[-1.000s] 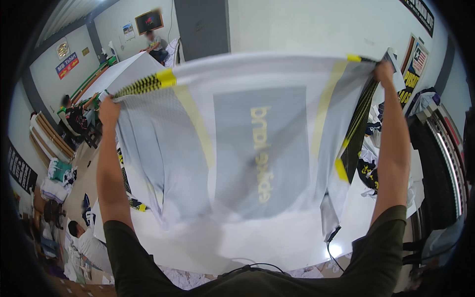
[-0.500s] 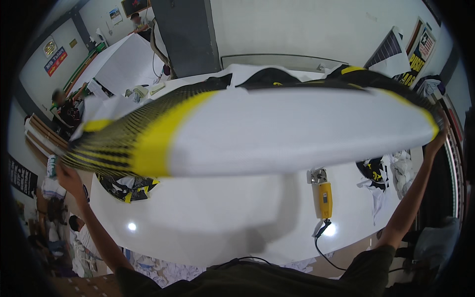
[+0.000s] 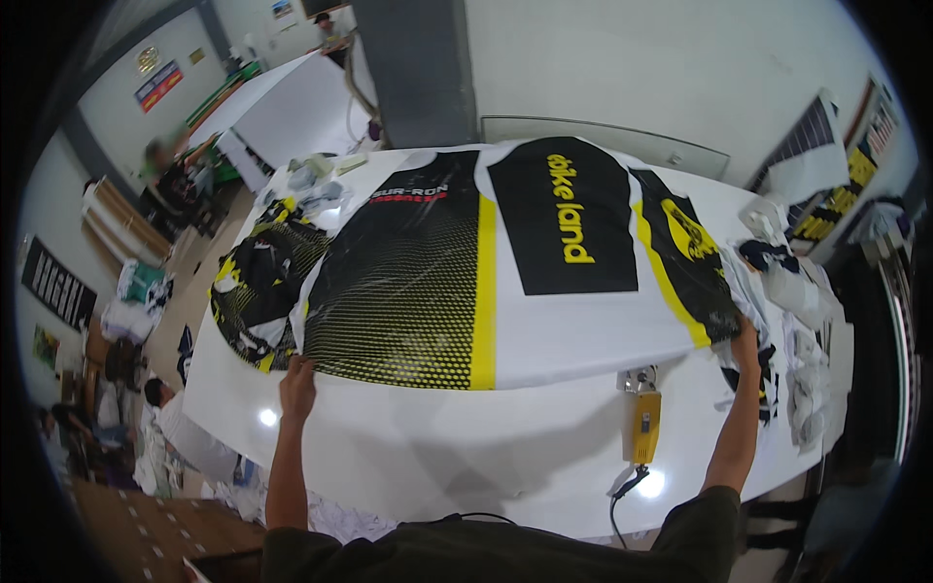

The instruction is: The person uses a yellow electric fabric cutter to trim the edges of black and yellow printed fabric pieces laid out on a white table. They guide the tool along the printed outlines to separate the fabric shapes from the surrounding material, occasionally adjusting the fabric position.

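Observation:
A wide printed fabric sheet (image 3: 564, 335), white with black panels and yellow bands, lies spread over the white table, its near edge still slightly raised. At its near left corner, my left hand (image 3: 297, 387) pinches the edge between thumb and fingers. My right hand (image 3: 745, 345) grips the near right corner, beside a dark printed panel; part of its fingers is hidden by the cloth. Close to my right forearm, a yellow corded electric cutter (image 3: 645, 428) with a metal head rests on the table, its head just by the sheet's near edge.
A heap of black and yellow cut fabric (image 3: 267, 282) sits at the table's left edge. White and dark scraps (image 3: 802, 369) pile up on the right. The white table (image 3: 408, 476) has a grey pillar (image 3: 413, 78) behind it. Other people work at the far left.
The sheet, held up and billowing before, has come down onto the table with its printed panels showing. Both my hands have lowered and moved inward, still holding its corners.

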Motion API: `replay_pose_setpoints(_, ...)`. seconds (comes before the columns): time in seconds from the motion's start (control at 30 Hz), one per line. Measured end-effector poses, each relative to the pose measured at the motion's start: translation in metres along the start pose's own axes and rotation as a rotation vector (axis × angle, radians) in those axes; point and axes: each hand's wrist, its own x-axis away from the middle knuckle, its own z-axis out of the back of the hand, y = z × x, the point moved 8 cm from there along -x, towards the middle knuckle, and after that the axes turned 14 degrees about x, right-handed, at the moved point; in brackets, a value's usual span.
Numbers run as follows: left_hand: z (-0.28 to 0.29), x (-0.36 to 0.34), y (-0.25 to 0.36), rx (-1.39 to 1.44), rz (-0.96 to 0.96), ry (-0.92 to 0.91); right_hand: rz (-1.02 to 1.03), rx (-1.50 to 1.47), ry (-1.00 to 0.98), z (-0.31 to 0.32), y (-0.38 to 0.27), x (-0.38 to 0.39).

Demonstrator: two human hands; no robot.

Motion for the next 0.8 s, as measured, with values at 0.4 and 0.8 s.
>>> replay_pose_setpoints(0.4, -0.064, 0.198, 0.003, 0.183, 0.361, -0.138, 0.258, 0.52, -0.251, -0.028, -0.123, -0.001)
replay_pose_setpoints(0.8, 0.009, 0.379, 0.038, 0.025, 0.727, 0.207, 0.765, -0.296, -0.352, -0.059, -0.532, 0.184)
